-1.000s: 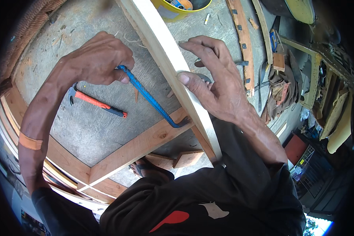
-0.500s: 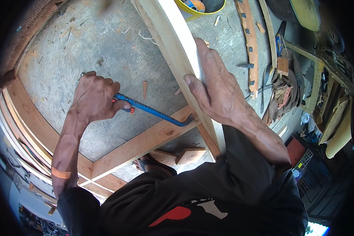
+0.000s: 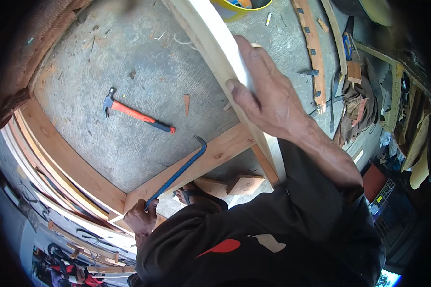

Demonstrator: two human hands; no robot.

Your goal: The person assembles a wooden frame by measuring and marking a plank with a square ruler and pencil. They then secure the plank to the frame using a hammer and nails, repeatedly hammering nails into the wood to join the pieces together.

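In my left hand [image 3: 141, 217], at the lower left, is the lower end of a blue pry bar [image 3: 177, 173]. Its hooked end points up and away, just over a wooden crosspiece [image 3: 219, 149] of a large wooden frame. My right hand [image 3: 273, 93] lies on the long beam [image 3: 203, 52] of that frame, fingers stretched out along it and thumb apart, across the edge. On the concrete inside the frame lies a claw hammer [image 3: 136, 114] with an orange and black handle, apart from both hands.
A thin wood wedge [image 3: 187, 104] lies near the hammer. Wood blocks [image 3: 245, 184] rest by my foot. Beyond the beam are a yellow bucket [image 3: 239, 13], a plank with dark metal pieces [image 3: 311, 48] and a brown cloth [image 3: 357, 107]. Long boards [image 3: 48, 174] line the left.
My left hand has moved down toward my body, swinging the pry bar so its hook lifts off the crosspiece-beam corner. The hammer is now uncovered. My right hand stays on the beam.
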